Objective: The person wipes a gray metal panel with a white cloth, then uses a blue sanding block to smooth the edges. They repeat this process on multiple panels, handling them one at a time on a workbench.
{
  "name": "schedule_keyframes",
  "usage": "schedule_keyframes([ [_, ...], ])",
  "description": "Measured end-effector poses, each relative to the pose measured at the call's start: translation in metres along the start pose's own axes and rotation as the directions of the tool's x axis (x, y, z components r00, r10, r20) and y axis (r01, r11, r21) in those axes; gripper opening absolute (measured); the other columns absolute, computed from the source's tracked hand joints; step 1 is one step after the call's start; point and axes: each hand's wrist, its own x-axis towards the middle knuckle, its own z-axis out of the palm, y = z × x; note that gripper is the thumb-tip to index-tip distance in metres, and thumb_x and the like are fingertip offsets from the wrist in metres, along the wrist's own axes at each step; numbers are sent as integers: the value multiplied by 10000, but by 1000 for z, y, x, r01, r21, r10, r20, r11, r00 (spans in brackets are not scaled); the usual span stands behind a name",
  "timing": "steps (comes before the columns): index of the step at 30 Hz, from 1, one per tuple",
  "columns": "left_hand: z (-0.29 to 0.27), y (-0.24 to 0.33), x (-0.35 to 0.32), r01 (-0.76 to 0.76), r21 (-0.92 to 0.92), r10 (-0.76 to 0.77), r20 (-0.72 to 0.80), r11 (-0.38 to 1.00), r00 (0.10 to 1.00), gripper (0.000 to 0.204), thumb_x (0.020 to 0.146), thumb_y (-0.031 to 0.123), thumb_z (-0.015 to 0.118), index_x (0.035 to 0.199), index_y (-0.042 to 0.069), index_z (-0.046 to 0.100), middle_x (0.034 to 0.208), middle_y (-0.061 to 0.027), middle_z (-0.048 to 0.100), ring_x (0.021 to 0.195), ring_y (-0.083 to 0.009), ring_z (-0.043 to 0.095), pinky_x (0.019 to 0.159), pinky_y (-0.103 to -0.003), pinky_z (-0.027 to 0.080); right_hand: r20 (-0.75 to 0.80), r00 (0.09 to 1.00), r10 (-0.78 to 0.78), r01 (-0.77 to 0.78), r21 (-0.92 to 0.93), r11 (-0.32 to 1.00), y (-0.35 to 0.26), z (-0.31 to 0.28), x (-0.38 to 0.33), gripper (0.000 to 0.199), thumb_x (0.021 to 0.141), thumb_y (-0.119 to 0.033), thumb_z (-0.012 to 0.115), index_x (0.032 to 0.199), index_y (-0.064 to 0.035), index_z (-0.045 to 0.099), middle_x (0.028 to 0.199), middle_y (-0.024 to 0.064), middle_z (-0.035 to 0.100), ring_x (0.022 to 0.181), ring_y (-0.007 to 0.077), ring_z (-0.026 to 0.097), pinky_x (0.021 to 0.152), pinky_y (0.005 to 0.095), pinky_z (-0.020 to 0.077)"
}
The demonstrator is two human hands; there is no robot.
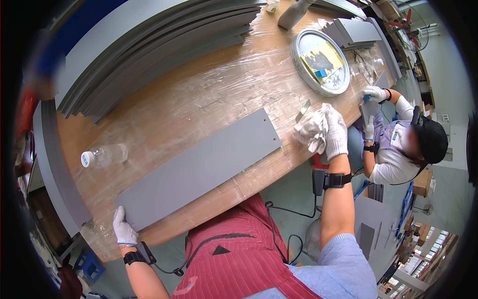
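A long grey flat panel [199,167] with two small holes at its right end lies across the table in front of me. My left hand [123,228], in a white glove, grips the panel's lower left corner. My right hand [335,132], also gloved, is closed round a crumpled white rag [312,130] just beyond the panel's right end. A small flat blade-like scraper [302,110] lies beside the rag.
A plastic-covered table [199,94] bears a stack of grey panels [164,55], a clear bottle [107,155], a round tub lid [301,42] with a yellow sheet and blue block, and a grey bottle [295,14]. At right, a co-worker [398,139] handles a grey piece.
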Motion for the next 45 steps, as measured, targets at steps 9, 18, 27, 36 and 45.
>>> schedule_keyframes([
  [9,39,62,-74,-271,-5,267,191,963,945,578,755,-126,624,1319,-26,539,1208,-131,664,1018,-248,683,893,-369,572,763,520,-385,853,-437,286,-103,94,-56,809,669,-199,830,1409,-73,528,1395,203,538,1306,372,512,1116,431,409],
  [18,30,83,-137,-671,70,631,281,738,723,160,814,-37,667,777,101,594,809,-94,693,904,-243,677,1110,-538,414,941,321,-106,927,-289,241,-86,72,-118,503,652,-64,731,1146,-154,713,1019,85,733,956,291,696,859,414,535],
  [27,8,102,-182,-563,-643,779,86,519,621,490,905,259,617,1374,121,585,1485,-211,509,1373,-361,488,1139,-504,395,680,140,-720,980,-200,1,-153,93,-164,352,707,-164,684,1054,-114,712,1090,125,729,1046,349,685,944,490,503],
  [36,-97,88,-191,-200,-634,467,286,747,837,765,699,111,710,1400,-86,474,1285,-235,621,1105,-374,657,936,-460,553,471,-130,-873,935,-234,-265,-251,181,-192,430,863,-204,680,1283,-128,628,1348,159,619,1294,384,549,1125,554,364],
  [45,-173,100,-145,3,-769,384,323,640,865,696,679,63,716,1337,-73,533,1203,-200,670,1040,-332,692,912,-450,572,214,594,-776,595,532,602,-317,413,-324,692,990,-190,613,1577,-49,275,1570,199,379,1392,328,455,1134,401,406],
])
